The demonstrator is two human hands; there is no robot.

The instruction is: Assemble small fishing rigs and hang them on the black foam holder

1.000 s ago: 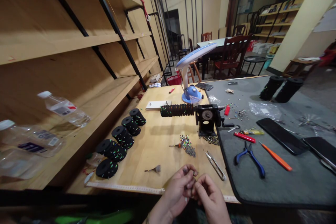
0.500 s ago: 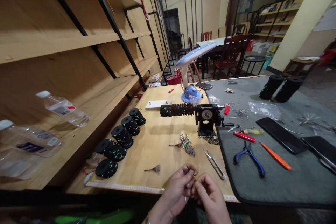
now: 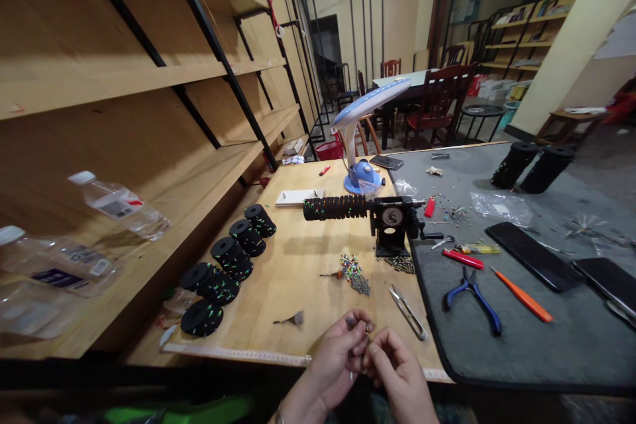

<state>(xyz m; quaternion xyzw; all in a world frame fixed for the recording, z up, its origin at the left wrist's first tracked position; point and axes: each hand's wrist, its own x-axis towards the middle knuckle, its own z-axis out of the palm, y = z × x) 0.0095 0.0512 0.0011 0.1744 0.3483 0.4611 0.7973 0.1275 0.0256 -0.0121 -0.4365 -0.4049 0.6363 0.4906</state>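
Observation:
Both hands meet at the front edge of the wooden table (image 3: 278, 258). My left hand (image 3: 340, 358) is closed, its fingers curled and pinched on something small that I cannot make out. Beside it, my right hand (image 3: 395, 364) has thumb and forefinger pressed together, almost touching the left fingertips; what they pinch is too small to name. Just beyond lie a pile of colourful beads (image 3: 352, 266) and a heap of small grey metal pieces (image 3: 360, 286). Thread snips (image 3: 407, 311) rest right of the hands. A small bundle with a frayed grey end (image 3: 293, 319) lies to the left.
A black crank-handled winder (image 3: 391, 222) carries a wound black roll (image 3: 334, 207). Black foam spools (image 3: 231, 258) line the table's left side. On the grey mat (image 3: 477, 344) are blue-handled pliers (image 3: 472, 298), an orange tool (image 3: 521, 295) and a dark phone (image 3: 531, 255). A blue lamp (image 3: 360, 175) stands behind.

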